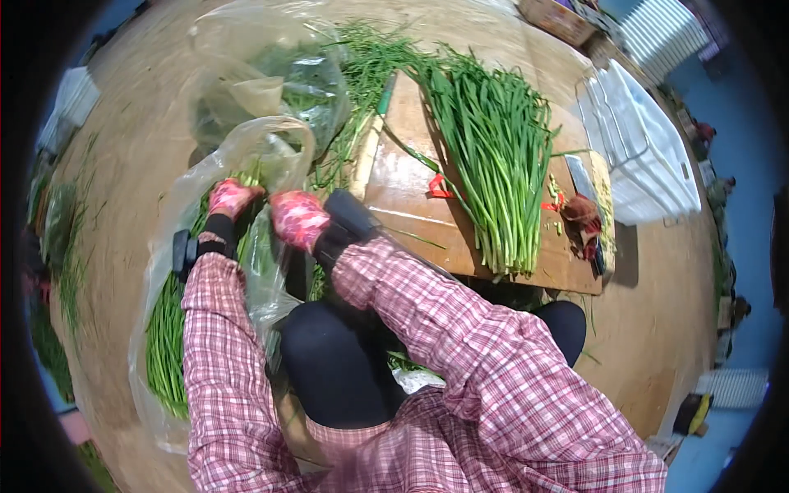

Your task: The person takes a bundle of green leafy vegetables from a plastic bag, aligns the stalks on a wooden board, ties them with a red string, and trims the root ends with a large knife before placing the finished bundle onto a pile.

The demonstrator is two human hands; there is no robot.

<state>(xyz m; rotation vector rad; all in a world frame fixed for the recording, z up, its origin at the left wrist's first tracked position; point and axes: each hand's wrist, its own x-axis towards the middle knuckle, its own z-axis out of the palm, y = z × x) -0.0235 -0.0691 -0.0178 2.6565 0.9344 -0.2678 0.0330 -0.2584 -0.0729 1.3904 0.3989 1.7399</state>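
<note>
My left hand (233, 199), in a pink patterned glove, closes around the stem end of a bunch of garlic chives (167, 349). That bunch lies lengthwise in a long clear plastic bag (279, 135), its leaves toward me. Just to the right, my right hand (297, 220), gloved alike, is closed on the bag's edge near its mouth; its fingertips are partly hidden. A large loose pile of garlic chives (497, 156) rests on a low wooden board (403, 177), cut stems toward me. A red tape loop (441, 186) lies beside the pile.
A knife (582, 174) and a dark red cloth (582, 215) lie at the board's right edge. Beyond it stands a white crate (645, 152). Another plastic bag (234, 62) of greens sits at the far left, near scattered trimmings (366, 49). My knee (333, 357) is close below.
</note>
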